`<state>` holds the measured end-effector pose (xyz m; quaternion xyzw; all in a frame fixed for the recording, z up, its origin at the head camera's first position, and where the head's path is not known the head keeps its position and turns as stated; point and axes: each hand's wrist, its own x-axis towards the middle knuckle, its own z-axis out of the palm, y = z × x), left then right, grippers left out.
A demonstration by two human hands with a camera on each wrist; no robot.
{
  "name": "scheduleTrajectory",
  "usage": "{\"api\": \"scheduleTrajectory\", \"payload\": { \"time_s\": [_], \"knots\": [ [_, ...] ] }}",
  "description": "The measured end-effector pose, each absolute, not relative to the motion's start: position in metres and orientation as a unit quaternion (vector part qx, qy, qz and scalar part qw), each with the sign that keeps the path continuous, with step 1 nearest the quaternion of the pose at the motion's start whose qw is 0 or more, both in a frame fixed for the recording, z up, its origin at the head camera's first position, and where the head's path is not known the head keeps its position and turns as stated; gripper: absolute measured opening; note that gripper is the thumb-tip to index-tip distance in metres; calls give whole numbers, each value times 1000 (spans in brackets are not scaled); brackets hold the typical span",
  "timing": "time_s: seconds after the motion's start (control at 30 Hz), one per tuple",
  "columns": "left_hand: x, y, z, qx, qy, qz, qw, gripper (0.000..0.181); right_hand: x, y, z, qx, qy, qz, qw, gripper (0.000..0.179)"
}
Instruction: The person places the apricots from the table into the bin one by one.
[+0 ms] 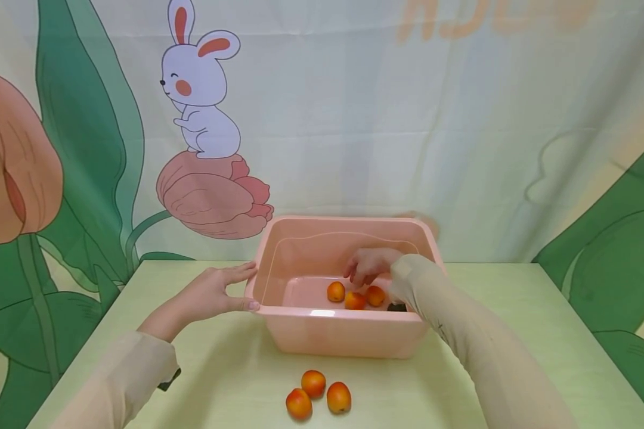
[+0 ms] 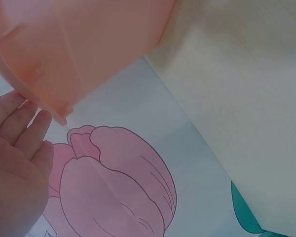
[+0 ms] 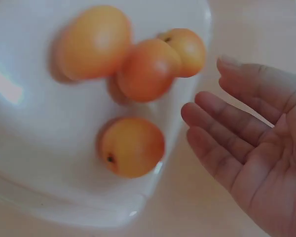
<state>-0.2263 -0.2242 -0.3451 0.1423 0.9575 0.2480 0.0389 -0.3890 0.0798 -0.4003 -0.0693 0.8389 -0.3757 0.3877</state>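
Observation:
A pink plastic basin (image 1: pixel 349 333) stands on the table. My left hand (image 1: pixel 209 293) touches its left rim with fingers extended and the thumb near the front corner; in the left wrist view the fingertips (image 2: pixel 43 117) are at the rim's outer edge. Inside the basin, my right hand (image 1: pixel 370 265) hovers over orange-red apricots (image 1: pixel 336 291), holding nothing. The right wrist view has several apricots (image 3: pixel 133 147) on the basin floor, apart from the loosely spread fingers (image 3: pixel 212 153). Three more apricots (image 1: pixel 313 384) lie on the table in front of the basin.
The pale green table (image 1: pixel 494 310) ends at a fabric backdrop (image 1: pixel 333 119) printed with a rabbit and tulips, close behind the basin. The basin's front wall partly hides its floor in the head view. A small dark thing (image 1: pixel 397 307) shows under the right wrist.

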Motion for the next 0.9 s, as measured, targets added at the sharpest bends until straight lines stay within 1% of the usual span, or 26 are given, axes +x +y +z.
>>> {"api": "scheduleTrajectory", "payload": {
  "time_s": [0.2,0.3,0.43,0.73,0.9],
  "knots": [
    [-226,-224,-343,145,957,248,37,87,-390,78,-381,-120,849,-362,366,46],
    [-226,-223,-342,142,958,245,39,88,-394,78,-374,-189,853,-338,349,41],
    [-227,-223,-342,139,959,242,42,89,-397,82,-365,-243,843,-348,330,39],
    [-227,-224,-344,146,958,245,38,88,-400,90,-344,-208,810,-444,321,44],
    [-227,-224,-345,143,957,248,41,88,-401,88,-338,-224,810,-453,298,44]
  ]
}}
